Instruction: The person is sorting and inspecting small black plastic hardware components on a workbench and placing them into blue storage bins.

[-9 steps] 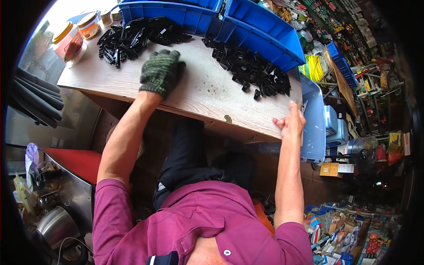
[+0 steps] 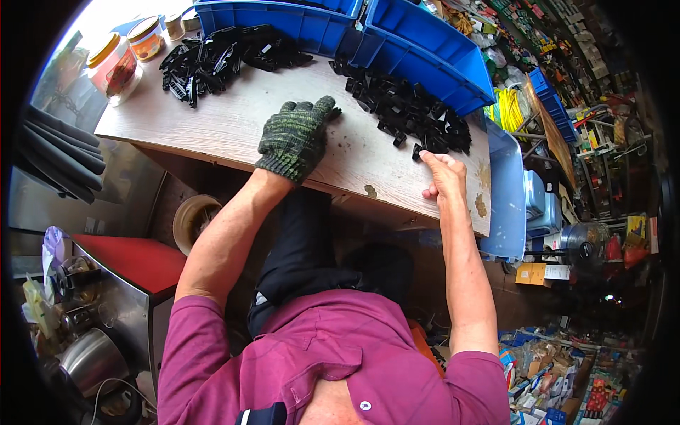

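My left hand (image 2: 292, 142), in a dark green knitted glove, is over the middle of the tabletop with its fingers closed. A dark bit (image 2: 336, 112) juts out beside its fingertips, apparently a black plastic piece mostly hidden by the glove. My bare right hand (image 2: 448, 176) reaches the near edge of the right-hand pile of small black plastic parts (image 2: 418, 113). Its fingertips are closed on one small black plastic part (image 2: 416, 152). Farther left lies another pile of longer black plastic pieces (image 2: 212, 60).
Blue plastic bins (image 2: 425, 60) stand along the table's far side. Jars with orange lids (image 2: 113, 67) occupy the far left corner. A pale blue tub (image 2: 506, 191) stands against the right end of the wooden table (image 2: 234, 127). Below the table on the left is a round bucket (image 2: 185, 219).
My left hand has shifted right, away from the left pile. My right hand has moved left from the table's right edge to a small black part, and its fingers have closed.
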`<action>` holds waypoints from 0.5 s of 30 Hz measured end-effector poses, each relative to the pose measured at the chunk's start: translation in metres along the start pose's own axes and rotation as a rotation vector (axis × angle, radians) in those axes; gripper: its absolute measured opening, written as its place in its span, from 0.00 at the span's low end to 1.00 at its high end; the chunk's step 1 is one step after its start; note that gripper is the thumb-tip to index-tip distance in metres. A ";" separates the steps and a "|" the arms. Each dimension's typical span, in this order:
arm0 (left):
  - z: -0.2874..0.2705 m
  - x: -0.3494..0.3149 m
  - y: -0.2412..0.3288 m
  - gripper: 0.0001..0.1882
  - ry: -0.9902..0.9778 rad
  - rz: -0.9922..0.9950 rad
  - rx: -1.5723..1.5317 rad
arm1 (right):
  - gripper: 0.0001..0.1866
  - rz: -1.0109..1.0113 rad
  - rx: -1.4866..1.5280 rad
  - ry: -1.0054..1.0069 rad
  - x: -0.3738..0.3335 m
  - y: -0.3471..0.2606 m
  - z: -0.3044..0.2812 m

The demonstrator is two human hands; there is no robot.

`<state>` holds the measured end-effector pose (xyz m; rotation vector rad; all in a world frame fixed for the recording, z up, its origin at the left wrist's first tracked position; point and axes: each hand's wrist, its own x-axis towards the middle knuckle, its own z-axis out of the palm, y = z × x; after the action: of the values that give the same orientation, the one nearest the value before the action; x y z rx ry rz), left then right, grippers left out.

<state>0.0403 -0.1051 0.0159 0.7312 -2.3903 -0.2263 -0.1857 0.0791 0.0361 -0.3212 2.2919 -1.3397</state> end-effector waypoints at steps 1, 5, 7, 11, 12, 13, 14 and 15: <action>-0.004 0.002 0.006 0.18 -0.105 -0.108 -0.024 | 0.17 -0.024 -0.067 0.009 0.003 0.001 0.001; 0.001 -0.006 0.013 0.18 0.205 -0.023 -0.121 | 0.16 -0.082 -0.212 0.077 0.002 -0.003 0.010; 0.009 -0.014 0.025 0.17 0.244 -0.006 -0.263 | 0.14 -0.081 -0.236 0.071 0.002 -0.003 0.012; 0.036 -0.023 0.055 0.17 0.207 0.070 -0.582 | 0.12 -0.070 -0.072 -0.053 -0.009 0.000 0.004; 0.039 -0.019 0.067 0.17 0.156 0.072 -0.651 | 0.10 -0.106 0.021 -0.169 -0.009 0.007 0.001; 0.042 -0.015 0.076 0.18 0.098 0.070 -0.671 | 0.10 -0.143 0.115 -0.285 -0.008 0.015 0.000; 0.037 -0.011 0.082 0.19 0.039 0.064 -0.687 | 0.10 -0.179 0.208 -0.408 -0.013 0.015 0.000; 0.049 -0.011 0.083 0.17 0.101 0.097 -0.703 | 0.11 -0.216 0.287 -0.478 -0.017 0.018 0.006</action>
<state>-0.0195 -0.0303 -0.0016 0.2828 -2.0318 -0.9041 -0.1673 0.0905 0.0230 -0.7204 1.6857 -1.4809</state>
